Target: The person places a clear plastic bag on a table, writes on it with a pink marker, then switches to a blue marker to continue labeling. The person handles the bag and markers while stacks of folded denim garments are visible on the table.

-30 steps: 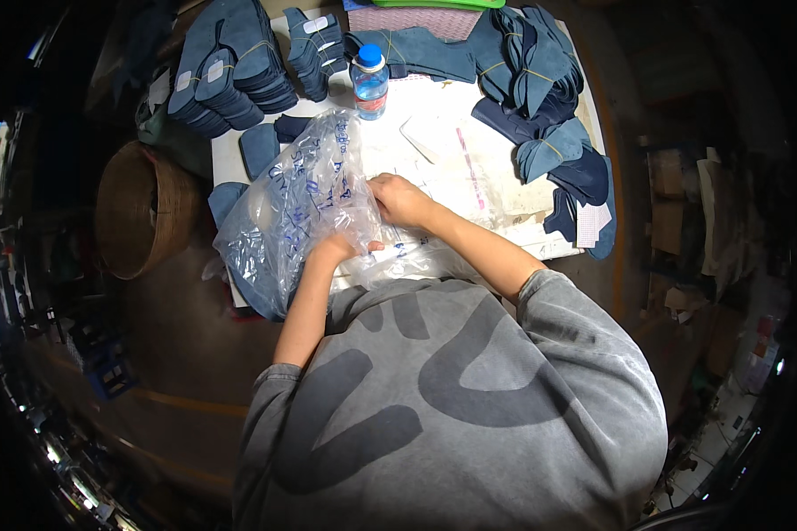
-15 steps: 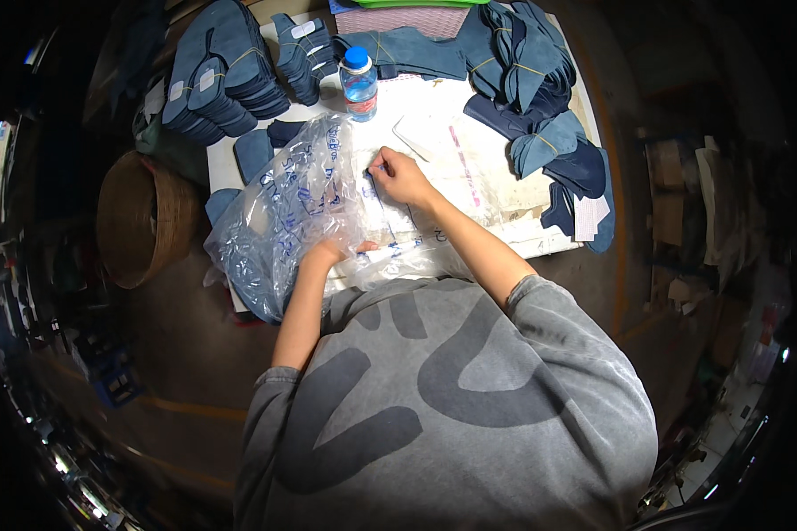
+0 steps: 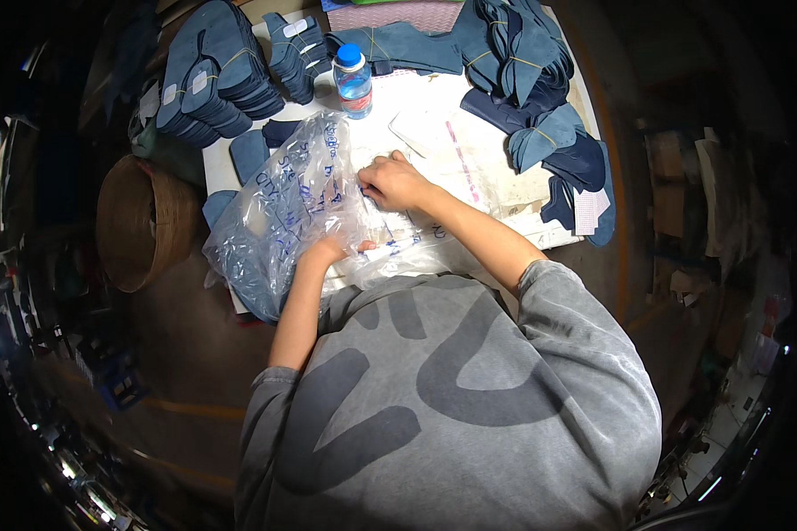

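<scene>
My left hand (image 3: 332, 250) rests on clear plastic bags at the near edge of the table, a finger stretched out to the right; plastic partly covers it. My right hand (image 3: 394, 182) is closed in a pinch over the flat plastic. What its fingertips hold is hidden, and blue marks show beside them. A crumpled clear plastic bag (image 3: 279, 199) with blue handwriting spreads to the left of both hands. More handwriting lies on the flat plastic sheet (image 3: 447, 202) under and beside my right hand.
A blue-capped bottle (image 3: 354, 88) stands beyond the hands on the white table (image 3: 527, 190). Stacks of blue-grey cut pieces (image 3: 230, 62) fill the back left, and banded bundles (image 3: 518, 62) line the right. A pink basket (image 3: 398, 16) is at the back. A wicker basket (image 3: 142, 226) stands on the left.
My right hand has shifted slightly left and nearer to me, its fingers still pinched. My left hand stays in place on the plastic.
</scene>
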Tool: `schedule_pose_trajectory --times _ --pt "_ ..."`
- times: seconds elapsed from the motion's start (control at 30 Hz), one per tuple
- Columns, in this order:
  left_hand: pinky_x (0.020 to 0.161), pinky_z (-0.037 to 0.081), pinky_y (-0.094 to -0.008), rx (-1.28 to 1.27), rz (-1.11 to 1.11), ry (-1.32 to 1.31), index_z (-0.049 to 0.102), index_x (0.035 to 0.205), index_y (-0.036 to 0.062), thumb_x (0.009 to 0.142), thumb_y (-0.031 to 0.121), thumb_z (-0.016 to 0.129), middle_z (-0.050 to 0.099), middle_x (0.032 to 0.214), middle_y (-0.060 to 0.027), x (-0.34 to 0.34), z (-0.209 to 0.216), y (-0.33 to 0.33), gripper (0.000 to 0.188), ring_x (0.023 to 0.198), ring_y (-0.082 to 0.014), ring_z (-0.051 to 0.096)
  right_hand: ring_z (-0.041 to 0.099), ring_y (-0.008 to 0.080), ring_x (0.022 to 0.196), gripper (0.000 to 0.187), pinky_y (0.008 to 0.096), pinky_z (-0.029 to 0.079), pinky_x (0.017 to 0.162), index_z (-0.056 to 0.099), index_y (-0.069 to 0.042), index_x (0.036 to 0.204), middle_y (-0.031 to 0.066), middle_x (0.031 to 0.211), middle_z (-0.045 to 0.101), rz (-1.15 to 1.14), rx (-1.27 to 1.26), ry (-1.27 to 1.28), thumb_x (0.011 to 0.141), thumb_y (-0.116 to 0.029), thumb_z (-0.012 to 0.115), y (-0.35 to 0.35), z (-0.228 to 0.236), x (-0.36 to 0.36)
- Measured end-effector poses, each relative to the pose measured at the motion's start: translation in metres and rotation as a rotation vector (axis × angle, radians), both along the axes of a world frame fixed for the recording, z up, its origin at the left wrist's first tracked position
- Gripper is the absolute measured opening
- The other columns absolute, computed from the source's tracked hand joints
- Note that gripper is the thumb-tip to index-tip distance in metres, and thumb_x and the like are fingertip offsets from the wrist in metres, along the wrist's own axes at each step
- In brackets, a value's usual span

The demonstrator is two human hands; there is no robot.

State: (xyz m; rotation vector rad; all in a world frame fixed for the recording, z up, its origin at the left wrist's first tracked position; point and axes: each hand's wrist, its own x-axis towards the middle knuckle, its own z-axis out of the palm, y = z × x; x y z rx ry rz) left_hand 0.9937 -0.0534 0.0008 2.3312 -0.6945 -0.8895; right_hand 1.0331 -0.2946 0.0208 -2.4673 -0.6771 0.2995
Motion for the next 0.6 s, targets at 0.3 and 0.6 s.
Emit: schedule_pose_trajectory --times 0.3,0.6 --pt "0.129 0.031 -0.0422 -0.626 0.478 0.027 0.041 0.165 0.0061 0.106 0.024 0.068 0.047 0.166 -0.0203 0.009 -0.017 0.009 0.067 0.159 -0.0343 0.036 0.066 0.0343 0.101 0.014 0.0500 0.045 0.094 0.062 -0.008 0.105 0.0128 0.095 0.071 -0.284 0.151 -0.049 0.099 -0.020 0.068 0.006 -0.005 -0.003" --pt "0.130 0.031 -0.0445 -0.223 0.243 -0.169 0.031 0.168 0.0050 0.085 0.038 0.089 0.040 0.172 -0.0156 0.002 -0.018 0.001 0.107 0.159 -0.0351 0.036 0.067 0.0300 0.105 0.010 0.0477 0.045 0.093 0.072 -0.013 0.102 0.0091 0.097 0.074 -0.070 0.065 -0.054 0.094 -0.016 0.067 0.020 0.012 -0.006"
